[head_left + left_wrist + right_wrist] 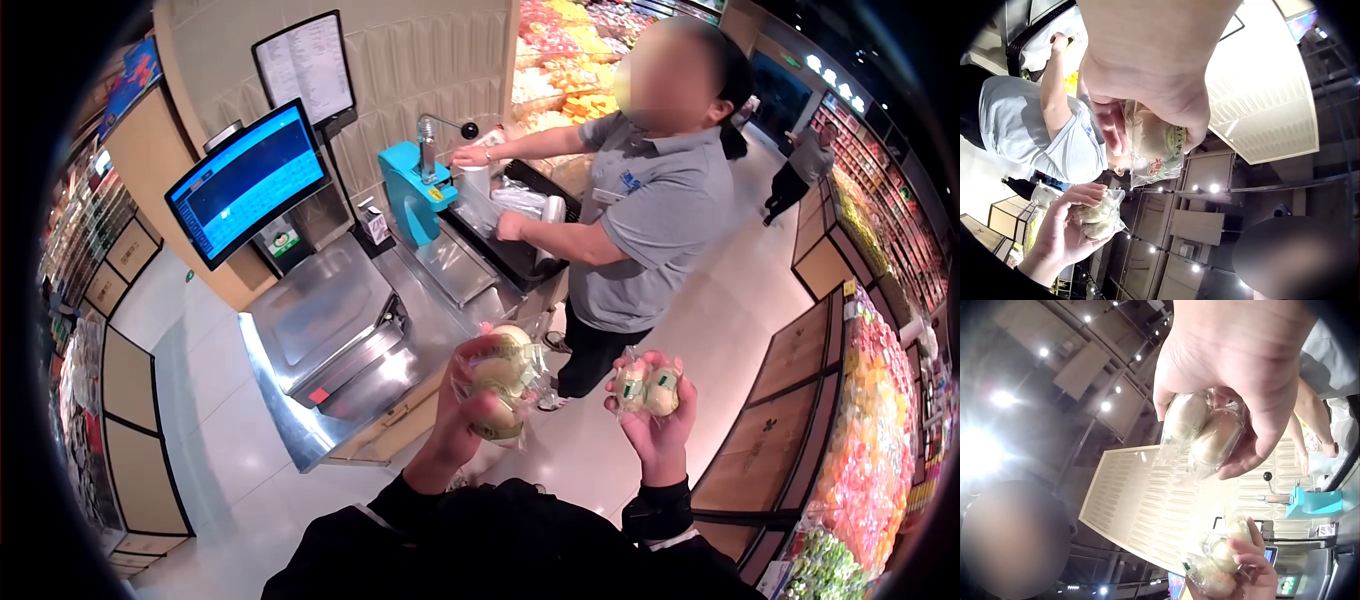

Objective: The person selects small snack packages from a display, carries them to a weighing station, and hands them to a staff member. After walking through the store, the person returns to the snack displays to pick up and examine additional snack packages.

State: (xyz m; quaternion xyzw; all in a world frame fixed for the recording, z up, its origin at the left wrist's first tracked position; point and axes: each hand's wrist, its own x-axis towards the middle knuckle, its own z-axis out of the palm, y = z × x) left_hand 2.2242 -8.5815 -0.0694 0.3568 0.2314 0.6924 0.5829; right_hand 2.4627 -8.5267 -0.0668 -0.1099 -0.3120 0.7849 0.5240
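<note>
In the head view my left hand [459, 420] grips several pale round items in clear film [503, 372], stacked in front of the counter. My right hand [663, 432] holds two smaller film-wrapped pale items [645, 389], fingers curled round them. The left wrist view shows a wrapped piece [1152, 144] with a green and red label under my left hand [1147, 81]. In the right wrist view, two wrapped items [1205, 434] sit in the curled fingers of my right hand [1235, 369]. The two hands are apart.
A steel scale [325, 315] and a blue-lit screen [250, 185] stand at the counter's left. Behind a teal bag sealer [412, 190], a person in a grey shirt [660, 210] handles plastic bags over a black tray [545, 272]. Candy-filled bins [875, 400] line the right.
</note>
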